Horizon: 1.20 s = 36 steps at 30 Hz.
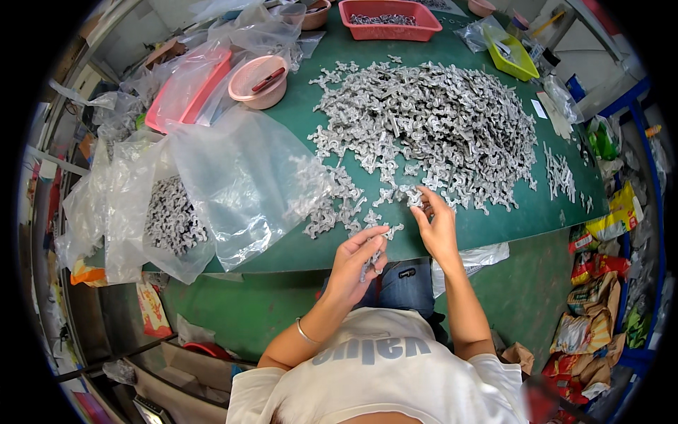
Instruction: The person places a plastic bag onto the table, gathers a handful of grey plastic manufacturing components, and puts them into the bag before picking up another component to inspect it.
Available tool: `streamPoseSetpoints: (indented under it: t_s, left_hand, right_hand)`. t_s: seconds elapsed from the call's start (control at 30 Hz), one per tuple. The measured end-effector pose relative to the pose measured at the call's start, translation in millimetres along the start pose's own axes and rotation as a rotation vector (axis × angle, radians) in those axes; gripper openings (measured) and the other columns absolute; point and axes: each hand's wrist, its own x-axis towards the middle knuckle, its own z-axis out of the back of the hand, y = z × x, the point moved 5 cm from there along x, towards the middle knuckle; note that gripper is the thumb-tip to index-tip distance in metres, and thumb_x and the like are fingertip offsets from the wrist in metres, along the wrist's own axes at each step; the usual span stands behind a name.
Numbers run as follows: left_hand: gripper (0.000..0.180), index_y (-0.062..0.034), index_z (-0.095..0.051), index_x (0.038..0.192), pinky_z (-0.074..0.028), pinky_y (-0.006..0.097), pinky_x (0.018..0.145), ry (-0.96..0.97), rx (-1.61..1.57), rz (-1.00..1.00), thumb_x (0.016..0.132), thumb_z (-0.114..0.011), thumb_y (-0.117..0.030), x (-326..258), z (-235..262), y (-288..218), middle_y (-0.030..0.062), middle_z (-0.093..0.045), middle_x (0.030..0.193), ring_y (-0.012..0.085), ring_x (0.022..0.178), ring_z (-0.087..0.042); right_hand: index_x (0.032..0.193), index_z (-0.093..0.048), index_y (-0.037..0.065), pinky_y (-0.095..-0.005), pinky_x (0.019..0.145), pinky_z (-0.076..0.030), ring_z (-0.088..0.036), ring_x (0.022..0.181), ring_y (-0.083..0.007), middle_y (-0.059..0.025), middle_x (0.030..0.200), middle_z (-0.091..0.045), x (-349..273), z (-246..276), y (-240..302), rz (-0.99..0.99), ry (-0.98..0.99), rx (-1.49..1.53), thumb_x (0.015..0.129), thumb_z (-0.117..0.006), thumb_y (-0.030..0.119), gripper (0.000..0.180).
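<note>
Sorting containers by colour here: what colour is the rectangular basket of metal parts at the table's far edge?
The basket is red, seen in the head view.

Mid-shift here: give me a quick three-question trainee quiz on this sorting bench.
1. True or false: the left hand holds small grey metal parts.
2. The right hand reaches into: A) the red basket, B) the heap of grey metal parts, C) the yellow tray?
3. What lies in the clear plastic bag on the green table?

Key: 1 true; 2 B; 3 more grey metal parts.
</note>
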Motion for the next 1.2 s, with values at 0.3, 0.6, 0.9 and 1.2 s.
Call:
streamPoseSetpoints:
  t_s: [0.3, 0.6, 0.9, 1.2]
  left_hand:
    - [0.029, 0.0001, -0.050, 0.112, -0.028, 0.014, 0.037, -0.069, 0.047, 0.001, 0.085, -0.055, -0.010, 4.9, 4.1, 1.0, 0.0046, -0.052, 0.087, 0.0079, 0.058, -0.044]
    - [0.036, -0.0006, -0.047, 0.118, -0.028, 0.015, 0.038, -0.056, 0.138, -0.109, 0.083, -0.056, -0.007, 3.3, 4.1, -5.1, 0.0069, -0.055, 0.092, 0.0078, 0.057, -0.045]
    - [0.031, 0.0004, -0.054, 0.110, -0.029, 0.015, 0.040, -0.037, 0.472, -0.311, 0.079, -0.055, 0.001, -15.3, -23.8, -35.6, 0.0055, -0.054, 0.078, 0.0060, 0.052, -0.045]
    - [0.020, 0.0017, -0.061, 0.091, -0.039, 0.018, 0.052, 0.107, 0.611, -0.464, 0.072, -0.063, 0.006, -49.3, -47.9, -53.1, 0.0048, -0.058, 0.083, 0.0056, 0.059, -0.051]
  right_hand:
    - [0.103, -0.052, -0.004, -0.0403, 0.073, -0.041, -0.051, 0.082, -0.0373, -0.0210, 0.087, -0.054, -2.0, 9.2, 16.5, 0.144, 0.033, -0.289, 0.072, -0.056, -0.004, 0.031]
    - [0.112, -0.054, 0.001, -0.0219, 0.067, -0.042, -0.047, 0.074, -0.0098, -0.0055, 0.088, -0.053, -19.8, 4.6, 24.3, -0.060, 0.230, 0.400, 0.076, -0.059, -0.001, 0.037]
    - [0.112, -0.052, -0.001, -0.0252, 0.068, -0.039, -0.044, 0.071, -0.0143, -0.0059, 0.080, -0.049, -37.1, 25.5, 83.3, 0.075, 0.361, 0.409, 0.074, -0.057, 0.001, 0.038]
    - [0.114, -0.052, -0.002, -0.0242, 0.065, -0.038, -0.044, 0.069, -0.0141, -0.0069, 0.082, -0.051, -49.9, 44.1, 110.9, 0.089, 0.401, 0.474, 0.075, -0.055, 0.000, 0.039]
